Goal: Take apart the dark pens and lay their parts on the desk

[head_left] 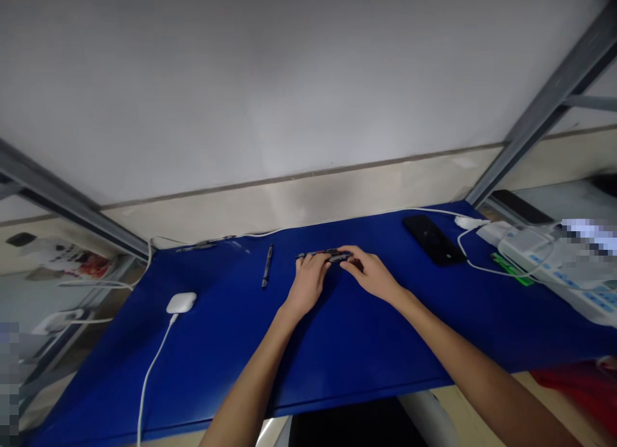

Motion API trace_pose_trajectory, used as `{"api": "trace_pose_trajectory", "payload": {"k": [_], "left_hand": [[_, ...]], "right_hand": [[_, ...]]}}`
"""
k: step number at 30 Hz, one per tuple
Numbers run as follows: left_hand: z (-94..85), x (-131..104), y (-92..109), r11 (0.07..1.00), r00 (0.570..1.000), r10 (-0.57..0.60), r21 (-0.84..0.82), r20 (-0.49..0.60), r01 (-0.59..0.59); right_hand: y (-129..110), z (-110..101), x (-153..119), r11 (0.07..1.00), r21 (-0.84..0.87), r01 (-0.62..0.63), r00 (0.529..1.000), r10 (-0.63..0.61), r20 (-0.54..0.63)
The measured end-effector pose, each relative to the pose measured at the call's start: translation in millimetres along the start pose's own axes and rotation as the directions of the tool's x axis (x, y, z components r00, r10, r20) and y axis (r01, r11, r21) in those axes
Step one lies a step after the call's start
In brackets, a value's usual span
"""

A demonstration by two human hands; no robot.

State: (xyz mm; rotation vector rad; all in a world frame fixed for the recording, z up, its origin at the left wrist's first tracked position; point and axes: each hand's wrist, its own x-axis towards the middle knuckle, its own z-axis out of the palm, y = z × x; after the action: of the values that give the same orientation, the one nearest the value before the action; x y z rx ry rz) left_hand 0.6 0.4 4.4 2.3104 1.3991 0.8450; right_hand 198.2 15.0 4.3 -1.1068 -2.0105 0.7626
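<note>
Several dark pens (pixel 339 257) lie side by side, roughly level across the middle of the blue desk. My left hand (pixel 309 279) has its fingers curled over their left part. At their right end, my right hand (pixel 372 275) closes thumb and fingers around the pen tips. Both hands rest low, at the desk surface, and partly hide the pens. A single dark pen (pixel 267 266) lies apart to the left, pointing away from me.
A white earbud case (pixel 182 302) with a white cable sits on the left of the blue desk (pixel 231 370). More pens (pixel 197 246) lie at the back edge. To the right are a black phone (pixel 432 240), white cables and a white power strip (pixel 535 251). A wall stands behind.
</note>
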Motion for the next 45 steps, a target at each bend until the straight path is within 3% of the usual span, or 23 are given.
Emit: {"api": "trace_pose_trajectory", "payload": {"k": [2, 5, 8, 13, 19, 22, 25, 29, 32, 36, 40, 45], "left_hand": [[-1.1, 1.8, 0.4, 0.96, 0.996, -0.078, -0.273, -0.03, 0.067], [-1.5, 5.1, 1.5, 0.759, 0.982, -0.178, -0.644, -0.062, 0.097], [-0.4, 7.0, 3.5, 0.611, 0.963, -0.262, -0.783, -0.06, 0.118], [1.1, 6.8, 4.2, 0.547, 0.931, -0.363, -0.816, -0.031, 0.186], [-1.5, 7.4, -3.3, 0.497, 0.89, -0.455, -0.838, -0.03, 0.226], [-4.9, 6.5, -1.7, 0.519, 0.912, -0.41, -0.815, 0.026, 0.256], [-5.7, 4.2, 3.5, 0.506, 0.931, -0.303, -0.793, 0.205, 0.339], [0.5, 1.0, 9.4, 0.445, 0.9, -0.165, -0.783, 0.404, 0.433], [6.1, -0.1, 11.2, 0.428, 0.887, -0.148, -0.781, 0.437, 0.456], [7.5, -0.3, 13.0, 0.417, 0.893, -0.117, -0.794, 0.435, 0.442], [5.3, 0.5, 14.6, 0.446, 0.879, -0.079, -0.772, 0.471, 0.454], [5.0, 1.8, 12.4, 0.312, 0.863, -0.078, -0.81, 0.5, 0.497]], "right_hand": [[-1.7, -0.4, -0.1, 0.998, 0.055, -0.028, 0.999, 0.029, -0.02], [-4.9, 2.5, -0.5, 0.991, 0.133, -0.026, 1.0, 0.025, 0.005], [-8.0, 8.7, -0.8, 0.971, 0.239, -0.024, 0.998, 0.009, 0.061], [-7.2, 13.5, 0.8, 0.933, 0.346, -0.096, 0.995, 0.089, 0.035], [-6.7, -3.4, 4.5, 0.886, 0.443, -0.135, 0.98, 0.184, -0.069], [-6.2, -8.2, 5.3, 0.829, 0.539, -0.149, 0.957, 0.258, -0.132], [-3.7, -5.9, 6.7, 0.744, 0.656, -0.127, 0.939, 0.304, -0.162], [-3.7, -0.3, 9.7, 0.739, 0.66, -0.134, 0.936, 0.313, -0.16], [-8.6, -0.2, 10.0, 0.715, 0.682, -0.154, 0.958, 0.277, -0.073], [-14.2, -1.0, 7.3, 0.56, 0.803, -0.204, 0.966, 0.246, 0.074], [-14.9, -0.5, 5.5, 0.513, 0.833, -0.207, 0.959, 0.277, 0.067], [-17.1, -3.1, 6.5, 0.375, 0.912, -0.168, 0.952, 0.303, 0.051]]}}
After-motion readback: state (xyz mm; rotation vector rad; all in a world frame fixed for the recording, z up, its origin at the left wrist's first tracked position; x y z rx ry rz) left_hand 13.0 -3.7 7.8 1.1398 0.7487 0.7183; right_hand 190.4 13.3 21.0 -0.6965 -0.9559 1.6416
